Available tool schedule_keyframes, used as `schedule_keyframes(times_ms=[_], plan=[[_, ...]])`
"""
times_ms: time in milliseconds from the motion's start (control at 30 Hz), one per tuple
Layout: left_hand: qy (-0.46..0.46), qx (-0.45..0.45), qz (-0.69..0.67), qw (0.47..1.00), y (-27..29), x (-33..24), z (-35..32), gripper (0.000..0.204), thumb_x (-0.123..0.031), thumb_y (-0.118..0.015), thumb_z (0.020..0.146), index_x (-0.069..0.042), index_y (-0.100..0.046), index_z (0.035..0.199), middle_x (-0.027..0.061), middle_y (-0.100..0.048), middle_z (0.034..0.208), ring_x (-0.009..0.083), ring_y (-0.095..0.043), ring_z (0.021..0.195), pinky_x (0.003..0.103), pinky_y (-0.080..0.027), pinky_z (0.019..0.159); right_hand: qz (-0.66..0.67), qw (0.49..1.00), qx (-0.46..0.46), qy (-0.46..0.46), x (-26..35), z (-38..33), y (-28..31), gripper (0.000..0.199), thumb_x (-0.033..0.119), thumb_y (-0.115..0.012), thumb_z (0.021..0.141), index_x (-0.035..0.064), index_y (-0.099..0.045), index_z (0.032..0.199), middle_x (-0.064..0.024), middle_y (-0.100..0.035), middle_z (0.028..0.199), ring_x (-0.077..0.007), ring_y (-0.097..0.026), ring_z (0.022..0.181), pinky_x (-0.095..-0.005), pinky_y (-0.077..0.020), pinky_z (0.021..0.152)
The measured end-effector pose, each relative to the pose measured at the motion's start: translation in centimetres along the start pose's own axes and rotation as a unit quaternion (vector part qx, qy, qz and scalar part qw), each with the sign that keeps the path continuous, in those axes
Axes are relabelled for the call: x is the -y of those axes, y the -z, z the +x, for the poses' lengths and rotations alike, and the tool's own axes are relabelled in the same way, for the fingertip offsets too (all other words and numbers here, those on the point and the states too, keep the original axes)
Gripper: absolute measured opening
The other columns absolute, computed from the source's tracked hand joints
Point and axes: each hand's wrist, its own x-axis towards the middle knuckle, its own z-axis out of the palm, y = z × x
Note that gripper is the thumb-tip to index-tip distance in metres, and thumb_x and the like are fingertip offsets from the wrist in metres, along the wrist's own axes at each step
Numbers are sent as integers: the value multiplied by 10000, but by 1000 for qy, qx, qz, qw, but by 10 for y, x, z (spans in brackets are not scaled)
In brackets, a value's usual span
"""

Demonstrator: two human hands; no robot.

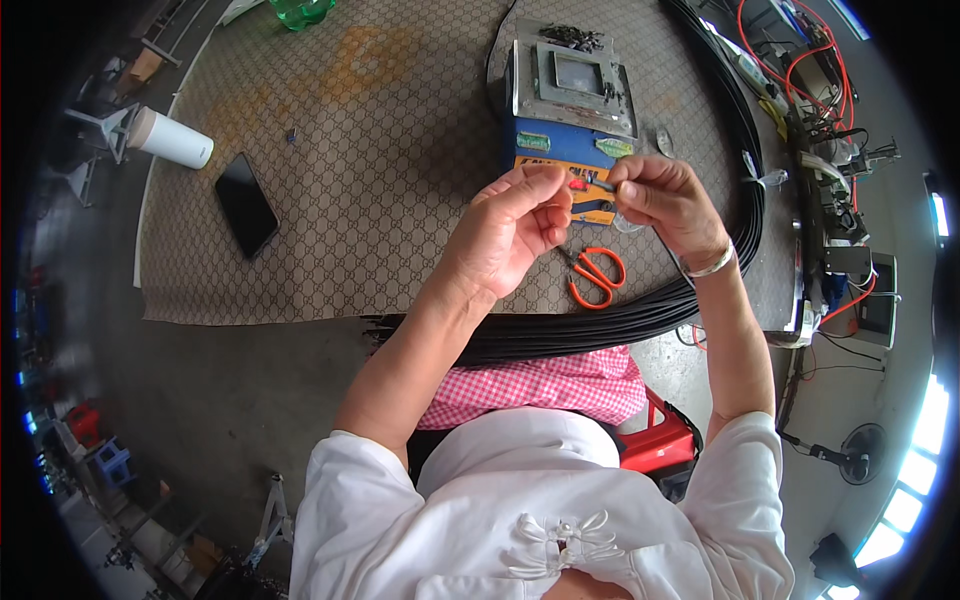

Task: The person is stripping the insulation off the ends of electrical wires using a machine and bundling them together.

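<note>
Both of my hands are raised over the near part of the table, in front of a blue and orange box-shaped device (560, 142) with a metal top. My right hand (672, 205) pinches a thin dark cable (603, 184) between thumb and forefinger. At the cable's tip a small red piece (579, 185) meets the fingertips of my left hand (508, 228). Thumb and forefinger are closed there, with the other fingers loosely curled; the exact grip is partly hidden. Orange-handled scissors (597, 278) lie on the table just below my hands.
A thick bundle of black cables (540, 335) runs along the front table edge and curves up the right side (750, 205). On the left are a black phone (246, 205) and a white tumbler (172, 138). Machinery with red hoses (835, 150) stands beyond the right edge.
</note>
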Motion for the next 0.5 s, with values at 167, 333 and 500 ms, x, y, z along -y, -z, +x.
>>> schedule_keyframes(times_ms=[167, 333, 500], plan=[[8, -19, -8, 1000, 10, 9, -7, 163, -223, -572, 856, -63, -571, 888, 4, -554, 742, 96, -513, 664, 218, -414, 605, -128, 989, -77, 12, 19, 12, 12, 187, 121, -590, 838, -22, -619, 955, 42, -501, 618, 1, -381, 505, -152, -282, 430], [37, -39, -3, 999, 27, 33, -16, 135, -196, -548, 870, -64, -568, 883, -3, -553, 730, 73, -507, 634, 207, -405, 591, -353, 924, -129, 68, 35, 38, 26, 189, 162, -605, 812, 12, -652, 916, 19, -568, 644, -22, -460, 535, -173, -360, 465], [66, -64, 35, 995, 39, 53, -23, 100, -154, -542, 872, -57, -545, 849, -2, -540, 711, 57, -472, 597, 189, -380, 561, -502, 843, -132, 143, 38, 68, 45, 193, 183, -603, 789, 18, -657, 873, -54, -617, 646, -88, -548, 544, -244, -435, 513]])
